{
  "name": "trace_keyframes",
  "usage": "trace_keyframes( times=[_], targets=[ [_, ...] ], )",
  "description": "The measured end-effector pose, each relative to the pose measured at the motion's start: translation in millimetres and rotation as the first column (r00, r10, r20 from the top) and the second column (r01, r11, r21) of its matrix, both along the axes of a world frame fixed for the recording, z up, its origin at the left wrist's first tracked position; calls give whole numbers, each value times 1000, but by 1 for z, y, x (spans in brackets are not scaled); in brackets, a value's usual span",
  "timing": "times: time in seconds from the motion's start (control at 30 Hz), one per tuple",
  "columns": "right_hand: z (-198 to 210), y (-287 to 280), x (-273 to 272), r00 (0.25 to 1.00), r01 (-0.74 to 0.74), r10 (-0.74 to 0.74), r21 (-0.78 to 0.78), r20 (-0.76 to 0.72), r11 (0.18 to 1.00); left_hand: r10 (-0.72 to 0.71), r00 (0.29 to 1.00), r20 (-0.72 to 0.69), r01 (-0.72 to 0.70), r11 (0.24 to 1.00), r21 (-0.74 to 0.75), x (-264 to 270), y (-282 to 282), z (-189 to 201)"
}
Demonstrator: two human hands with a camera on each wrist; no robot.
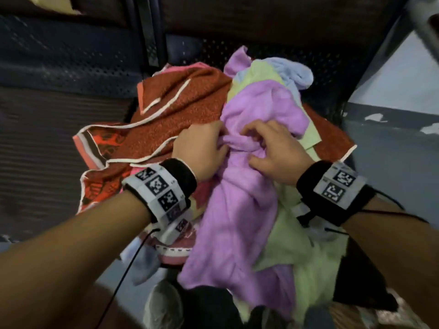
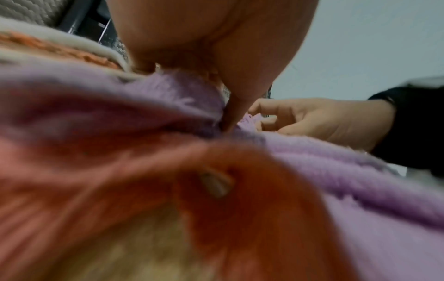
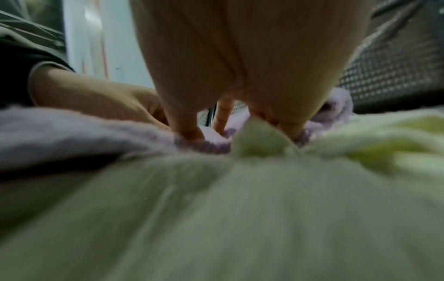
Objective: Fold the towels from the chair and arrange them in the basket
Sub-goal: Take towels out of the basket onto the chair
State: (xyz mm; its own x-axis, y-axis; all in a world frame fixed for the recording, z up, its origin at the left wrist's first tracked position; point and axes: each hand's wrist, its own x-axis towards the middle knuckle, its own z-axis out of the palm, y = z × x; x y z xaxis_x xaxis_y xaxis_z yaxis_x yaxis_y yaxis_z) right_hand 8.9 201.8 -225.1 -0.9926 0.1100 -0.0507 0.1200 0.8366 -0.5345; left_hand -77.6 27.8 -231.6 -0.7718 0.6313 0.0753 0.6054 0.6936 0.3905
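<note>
Two hands meet on a purple towel [image 1: 240, 210] atop a heap of towels on a dark mesh chair [image 1: 327, 67]. The left hand [image 1: 202, 150] and right hand [image 1: 275, 150] sit side by side, each grip closed with fingers curled into a bunched fold of purple cloth between them. A rust-red towel [image 1: 180, 108] spreads beyond the left grip; a pale green towel [image 1: 306, 252] lies under the right wrist.

Prob. a waiting rm or similar: row of dark perforated-metal bench seats [image 1: 59, 58], towel pile [image 1: 190, 108] on one, plain pale wall [image 1: 399, 74].
</note>
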Motion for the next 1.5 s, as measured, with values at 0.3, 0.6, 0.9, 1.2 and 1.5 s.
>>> trace_keyframes(
  times=[0.3, 0.6, 0.9, 1.2, 1.5],
  targets=[
    [43, 8, 17, 985, 164, -151, 190, -85, 968, -72, 996, -49, 84, 931, 356, 37, -6, 52],
    [95, -11, 86, 981, 69, -84, -92, -175, 993, -176, 981, 86, 125, 900, 417, 72, -42, 105],
    [81, -53, 123, 995, 57, -76, -253, -66, 966, -160, 969, 190, -7, 747, 665, 111, -74, 123],
    [109, -71, 115, 829, 264, -372, -296, -417, 918, 35, 998, -55, -14, 940, 342, 99, -107, 83],
    [80, -43, 130, 965, 245, -248, -44, -84, 969, -24, 964, 266, -129, 829, 544, 89, -85, 83]
  ],
)
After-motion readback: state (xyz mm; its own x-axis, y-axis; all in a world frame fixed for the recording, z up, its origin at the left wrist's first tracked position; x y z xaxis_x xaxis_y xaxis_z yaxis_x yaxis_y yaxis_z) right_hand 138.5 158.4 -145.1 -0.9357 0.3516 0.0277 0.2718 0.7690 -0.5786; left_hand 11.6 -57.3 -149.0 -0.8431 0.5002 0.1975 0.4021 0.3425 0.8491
